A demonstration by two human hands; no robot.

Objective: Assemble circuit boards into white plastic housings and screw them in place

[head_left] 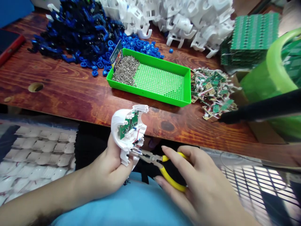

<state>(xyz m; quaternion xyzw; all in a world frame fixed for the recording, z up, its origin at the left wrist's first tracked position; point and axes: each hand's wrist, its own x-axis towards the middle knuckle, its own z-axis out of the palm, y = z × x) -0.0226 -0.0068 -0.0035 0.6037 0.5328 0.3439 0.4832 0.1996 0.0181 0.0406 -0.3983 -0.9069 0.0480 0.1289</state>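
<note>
In the head view, the left hand (113, 171) gripped a white plastic housing (117, 125) by its lower end, raised before the near edge of the wooden table (58, 89), with its open side turned to the right. A green circuit board (130, 124) sat inside it, and a short red wire (137, 134) showed below the board. The right hand was closed around the handles of yellow-handled pliers (152, 158), whose tips met the housing's lower end; whether they pinched anything there could not be told.

The step in hand appeared to be plier work at that lower end. The next move seemed to call for a firm left hold and small, careful turns of the tips, clear of the board and wire.

Beyond, a green perforated tray (150, 93) held metal screws (125, 70) at its left end. Behind it lay small blue plastic parts (141, 45), blue-and-black plastic pieces (80, 31) and more white housings (183, 26). To its right were loose wired boards (213, 89), stacked circuit-board panels (255, 33) and a lime-green bin (256, 77). A blurred black rod (261, 106) jutted in from the right, hiding part of the bin; nothing visible blocked the pliers.
</note>
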